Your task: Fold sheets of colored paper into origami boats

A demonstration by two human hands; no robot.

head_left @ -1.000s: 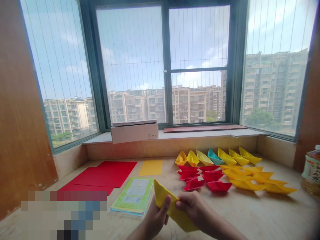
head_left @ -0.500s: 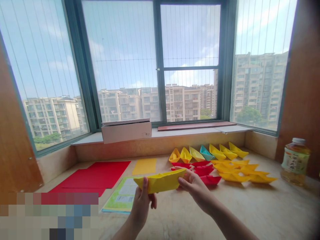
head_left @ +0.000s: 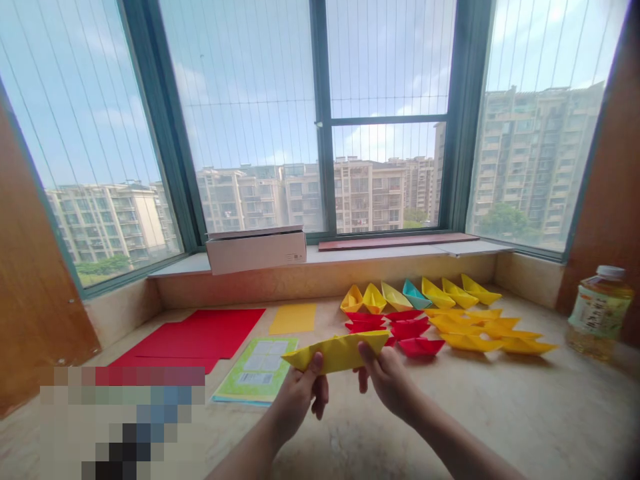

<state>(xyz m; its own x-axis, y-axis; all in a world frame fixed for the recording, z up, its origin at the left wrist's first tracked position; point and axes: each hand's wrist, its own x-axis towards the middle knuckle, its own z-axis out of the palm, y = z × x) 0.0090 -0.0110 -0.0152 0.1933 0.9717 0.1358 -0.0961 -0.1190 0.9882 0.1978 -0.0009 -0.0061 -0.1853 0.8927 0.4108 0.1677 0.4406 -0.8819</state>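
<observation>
Both hands hold one yellow paper boat in the air above the stone sill, lying lengthwise. My left hand pinches its left part with the thumb on the front. My right hand pinches its right part. Beyond them, on the sill, lie several folded paper boats: red ones in the middle, yellow ones to the right, and a back row of yellow with one teal boat.
Red paper sheets, a yellow sheet and a green paper packet lie at the left. A white box sits on the window ledge. A bottle stands far right. A blurred patch covers the lower left.
The yellow paper went from a tilted folded shape to a long boat held level between both hands. The hands have since lowered slightly and the view shifted.
</observation>
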